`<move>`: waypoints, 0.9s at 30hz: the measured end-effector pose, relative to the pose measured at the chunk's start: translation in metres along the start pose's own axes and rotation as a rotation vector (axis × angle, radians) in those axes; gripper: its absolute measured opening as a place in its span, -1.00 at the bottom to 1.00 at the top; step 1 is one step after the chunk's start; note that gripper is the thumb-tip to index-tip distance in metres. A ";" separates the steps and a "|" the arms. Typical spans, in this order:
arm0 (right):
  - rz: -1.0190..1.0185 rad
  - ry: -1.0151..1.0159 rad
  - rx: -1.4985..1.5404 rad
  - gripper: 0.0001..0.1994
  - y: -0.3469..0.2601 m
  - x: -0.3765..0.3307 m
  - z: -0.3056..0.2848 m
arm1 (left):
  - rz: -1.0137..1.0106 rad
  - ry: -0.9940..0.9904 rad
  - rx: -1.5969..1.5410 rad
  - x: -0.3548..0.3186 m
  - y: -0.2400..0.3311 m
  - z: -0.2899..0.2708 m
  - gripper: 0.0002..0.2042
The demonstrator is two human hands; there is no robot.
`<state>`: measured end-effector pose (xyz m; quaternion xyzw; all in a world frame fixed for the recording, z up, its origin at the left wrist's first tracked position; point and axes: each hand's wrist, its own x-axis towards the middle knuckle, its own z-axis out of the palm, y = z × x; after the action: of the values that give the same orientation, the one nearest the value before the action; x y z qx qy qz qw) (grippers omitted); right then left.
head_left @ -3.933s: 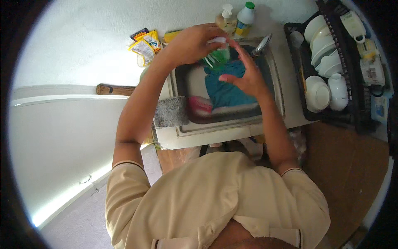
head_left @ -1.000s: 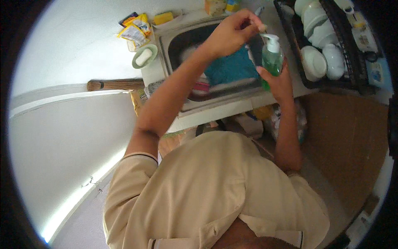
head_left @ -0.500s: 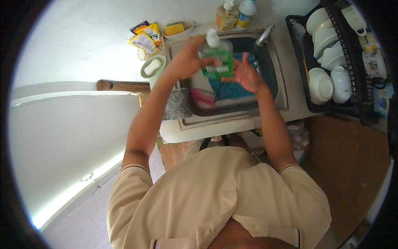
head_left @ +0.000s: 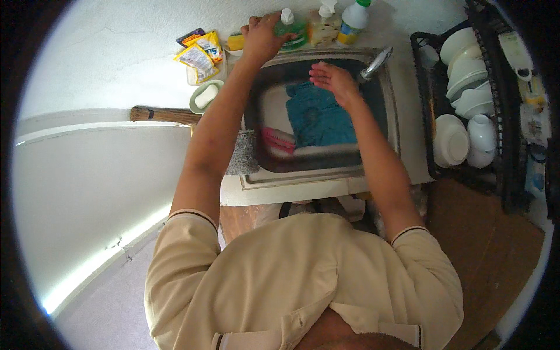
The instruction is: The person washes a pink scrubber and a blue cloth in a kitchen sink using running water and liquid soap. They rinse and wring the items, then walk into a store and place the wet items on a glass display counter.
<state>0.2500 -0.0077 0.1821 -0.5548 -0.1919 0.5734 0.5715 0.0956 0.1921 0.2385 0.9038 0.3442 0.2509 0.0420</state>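
The green pump bottle is standing on the surface behind the sink, beside a second pump bottle, so its placing seems almost done. The left hand is staying half open at its left side, with the thumb reaching in front of it; whether the fingers are gripping, I cannot tell. The right hand is hanging above the back part of the sink, its fingers extended and slightly bent, and it is holding nothing that I can see. Inside the sink, the teal cloth is lying crumpled, and a pink brush-like thing is resting at its left. No hand is touching these two, and no foam is showing on the cloth, so work on them seems left undone.
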 end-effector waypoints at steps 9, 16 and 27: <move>-0.103 0.130 -1.089 -0.65 0.062 0.047 -0.097 | -0.254 0.310 -0.461 -0.056 0.041 -0.004 -0.53; -0.093 0.317 -0.796 -0.58 0.173 0.023 -0.083 | -1.191 -0.360 -1.037 -0.206 0.104 0.109 -0.49; 0.121 0.340 -0.466 -0.18 0.078 0.015 -0.019 | -1.328 -0.360 -2.127 -0.188 0.108 0.196 -0.27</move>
<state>0.2358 -0.0241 0.1040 -0.7697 -0.1865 0.4455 0.4174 0.1356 0.0081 0.0150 0.0988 0.3485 0.2072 0.9088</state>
